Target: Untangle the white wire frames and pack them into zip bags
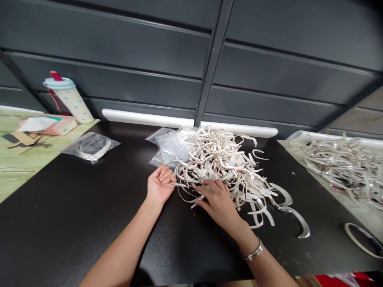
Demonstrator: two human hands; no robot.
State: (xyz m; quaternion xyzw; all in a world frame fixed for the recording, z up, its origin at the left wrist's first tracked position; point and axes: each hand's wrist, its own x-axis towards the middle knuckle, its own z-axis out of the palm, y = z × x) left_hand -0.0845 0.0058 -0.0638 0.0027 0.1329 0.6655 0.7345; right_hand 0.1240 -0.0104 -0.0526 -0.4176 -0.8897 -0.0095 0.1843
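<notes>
A loose heap of curved, glossy white strips [221,167] lies tangled on the black tabletop [72,223]. My left hand [160,184] rests at the heap's left edge with its fingers curled against the strips, though I cannot tell whether it grips one. My right hand [218,201] lies on the heap's near side, thumb and fingers closed on a curved white strip. Clear zip bags [169,145] lie just behind the heap, partly under it. A silver bangle [254,251] circles my right wrist.
A white tray [338,159] heaped with similar strips sits at the right. A roll of tape [362,240] lies near the table's right edge. At the left are a bagged strip [91,147], a patterned bottle [70,97] and cardboard pieces [48,125]. Dark metal drawers [119,83] stand behind.
</notes>
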